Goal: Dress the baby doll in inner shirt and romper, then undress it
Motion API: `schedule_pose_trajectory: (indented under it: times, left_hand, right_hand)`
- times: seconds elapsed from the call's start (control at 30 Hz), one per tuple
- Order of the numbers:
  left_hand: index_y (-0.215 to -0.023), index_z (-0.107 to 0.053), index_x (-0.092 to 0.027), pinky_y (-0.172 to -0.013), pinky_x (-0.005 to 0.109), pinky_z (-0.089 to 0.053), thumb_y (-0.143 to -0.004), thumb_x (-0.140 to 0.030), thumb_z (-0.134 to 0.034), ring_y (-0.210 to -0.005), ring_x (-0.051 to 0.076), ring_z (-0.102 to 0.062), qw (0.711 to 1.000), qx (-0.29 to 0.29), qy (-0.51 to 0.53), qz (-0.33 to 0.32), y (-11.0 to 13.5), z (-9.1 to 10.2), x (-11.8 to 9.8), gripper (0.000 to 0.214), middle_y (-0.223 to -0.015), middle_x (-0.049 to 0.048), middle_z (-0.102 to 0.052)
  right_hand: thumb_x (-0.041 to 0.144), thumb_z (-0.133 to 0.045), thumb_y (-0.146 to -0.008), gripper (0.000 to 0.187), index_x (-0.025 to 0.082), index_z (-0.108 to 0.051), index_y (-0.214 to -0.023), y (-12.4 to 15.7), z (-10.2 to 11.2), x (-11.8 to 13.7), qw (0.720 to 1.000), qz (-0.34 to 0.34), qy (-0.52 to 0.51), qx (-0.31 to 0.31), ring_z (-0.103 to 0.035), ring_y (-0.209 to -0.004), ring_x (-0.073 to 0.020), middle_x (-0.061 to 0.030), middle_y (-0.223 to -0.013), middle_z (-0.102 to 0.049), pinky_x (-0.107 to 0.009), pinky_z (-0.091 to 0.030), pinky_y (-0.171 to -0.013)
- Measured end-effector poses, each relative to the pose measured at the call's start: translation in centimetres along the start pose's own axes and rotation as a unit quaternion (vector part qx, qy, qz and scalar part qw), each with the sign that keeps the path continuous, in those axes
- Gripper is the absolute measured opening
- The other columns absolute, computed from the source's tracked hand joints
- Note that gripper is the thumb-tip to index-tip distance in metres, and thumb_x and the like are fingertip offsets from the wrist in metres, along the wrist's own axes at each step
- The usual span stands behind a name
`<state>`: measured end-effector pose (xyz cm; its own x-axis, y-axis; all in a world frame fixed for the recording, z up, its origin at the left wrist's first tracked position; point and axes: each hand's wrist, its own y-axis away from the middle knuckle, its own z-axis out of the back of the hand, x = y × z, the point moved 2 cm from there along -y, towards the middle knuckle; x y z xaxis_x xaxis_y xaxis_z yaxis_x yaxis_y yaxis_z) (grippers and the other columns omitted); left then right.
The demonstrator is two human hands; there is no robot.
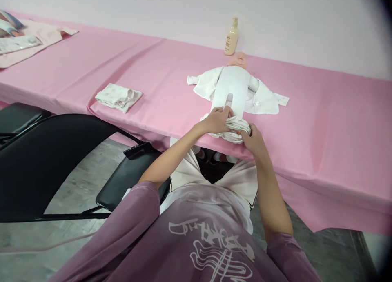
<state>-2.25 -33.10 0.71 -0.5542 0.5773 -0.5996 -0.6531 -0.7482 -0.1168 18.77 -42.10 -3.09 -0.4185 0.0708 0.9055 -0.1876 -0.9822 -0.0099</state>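
Step in hand, as judged: two-handed work on a bunched cloth, its folds gathered into a thick, patterned roll. The left hand is curled over the left part of the bunch; the right hand closes on its right end, thumb to the near side. Both grips are nearly closed, with cloth between thumb and fingers; the exact finger contact under the folds cannot be told.

The bunched cloth lies between the two hands, at the near edge of the pink-covered surface. It adjoins the near end of a white panel laid along a doll, whose head points to the far side. White sleeve-like parts spread left and right of the panel. A pump bottle stands beyond the head; a folded cloth lies well to the left.

In the inspector's judgement, the next move calls for both grips working together, parting the folds evenly without dragging the panel.
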Motion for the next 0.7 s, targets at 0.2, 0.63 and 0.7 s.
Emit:
schedule_pose_trajectory:
  times: [0.2, 0.63, 0.7]
  left_hand:
    - [-0.144, -0.054, -0.020, -0.123, 0.051, -0.054, -0.077, -0.031, -0.084, -0.146, 0.039, -0.066, 0.989, -0.035, 0.139, 0.030, 0.6, 0.4, 0.9, 0.074, -0.148, 0.0163, -0.074]
    - [-0.128, -0.069, -0.021, -0.122, 0.055, -0.049, -0.096, -0.022, -0.067, -0.132, 0.037, -0.065, 0.994, -0.111, -0.006, -0.014, -0.8, 0.8, 1.9, 0.031, -0.141, 0.0164, -0.075]
    - [-0.129, -0.070, -0.022, -0.123, 0.056, -0.046, -0.101, -0.029, -0.068, -0.132, 0.038, -0.064, 0.994, -0.098, -0.036, -0.015, -1.4, 1.2, 2.2, 0.029, -0.141, 0.0164, -0.074]
  right_hand:
    - [0.053, -0.084, -0.084, 0.051, 0.025, -0.072, -0.126, -1.3, 0.5, -0.7, 0.994, 0.026, -0.095, 0.048, -0.074, -0.107, -0.0296, -0.0065, -0.119, -0.081, -0.047, -0.063, -0.101]
    - [0.041, -0.077, -0.081, 0.042, 0.024, -0.066, -0.118, -7.5, 2.1, 1.4, 0.987, 0.109, 0.068, 0.092, -0.062, -0.092, -0.0255, -0.0029, -0.104, -0.073, -0.042, -0.055, -0.088]
    - [0.045, -0.084, -0.081, 0.053, 0.022, -0.068, -0.125, -8.6, 2.6, 1.6, 0.981, 0.110, 0.065, 0.143, -0.067, -0.103, -0.0294, -0.0073, -0.117, -0.077, -0.044, -0.058, -0.093]
